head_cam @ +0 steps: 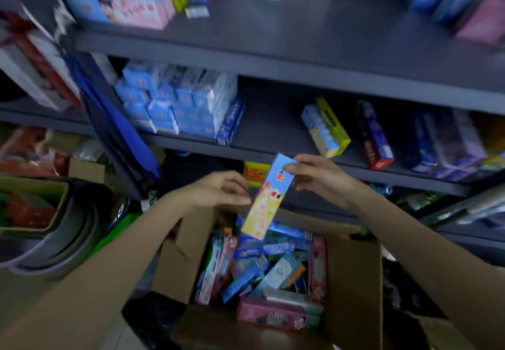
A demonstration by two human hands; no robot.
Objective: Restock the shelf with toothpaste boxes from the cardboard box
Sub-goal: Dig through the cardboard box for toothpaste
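An open cardboard box (352, 281) stands below me, filled with several toothpaste boxes (262, 270) in blue, pink and green. My right hand (319, 180) pinches the upper end of a long blue-and-yellow toothpaste box (266, 199), held tilted above the cardboard box. My left hand (221, 188) hovers just left of that toothpaste box with loosely curled fingers; whether it touches the box is unclear. Behind the hands runs the grey middle shelf (273, 131), with a stack of blue boxes (177, 103) at its left.
A yellow-green box (326, 128) and a dark red-ended box (374, 136) lie on the middle shelf to the right. The upper shelf (273, 38) carries pink and blue packs. A yellow jar (252, 173) sits under the shelf. Cartons and basins crowd the floor at left.
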